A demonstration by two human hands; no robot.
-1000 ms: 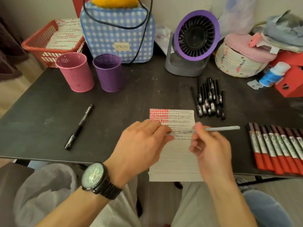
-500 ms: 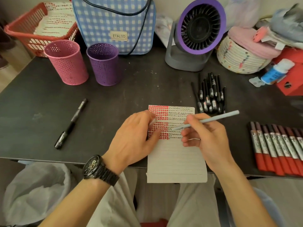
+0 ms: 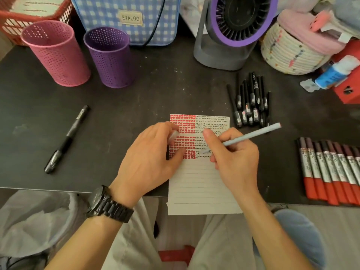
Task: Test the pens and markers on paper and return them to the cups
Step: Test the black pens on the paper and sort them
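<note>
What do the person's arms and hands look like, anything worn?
Both forearms are bare, with no sleeves in view. The left hand and right hand wear no gloves, and no rings show. A black watch with a round dial and link band sits on the left wrist.

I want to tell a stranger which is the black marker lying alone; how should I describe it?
Find the pink perforated plastic cup and the purple perforated one at the back left of the dark table. In front of them lies a slim black marker, slanted. Unlike the heap of black pens on the right, it lies alone, touching nothing.
</note>
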